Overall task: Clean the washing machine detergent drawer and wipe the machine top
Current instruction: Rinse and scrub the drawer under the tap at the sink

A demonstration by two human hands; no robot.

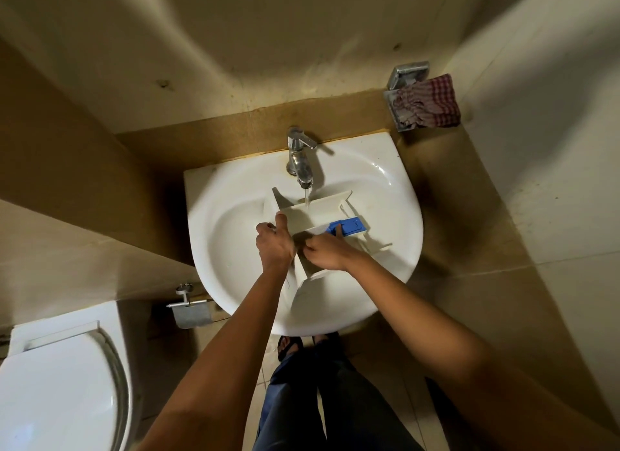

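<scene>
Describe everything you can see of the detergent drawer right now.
The detergent drawer is white and plastic-looking, with upright dividing walls and a blue insert on its right side. It lies slantwise in the white sink, its far compartment under the faucet's running water. The left hand grips its left wall, thumb up along the edge. The right hand rests over its middle, one fingertip on the blue insert.

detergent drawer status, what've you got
Left hand grips detergent drawer, left wall. Right hand on it by blue flap, grip unclear. Drawer in sink under running tap. Nothing in the way.
</scene>
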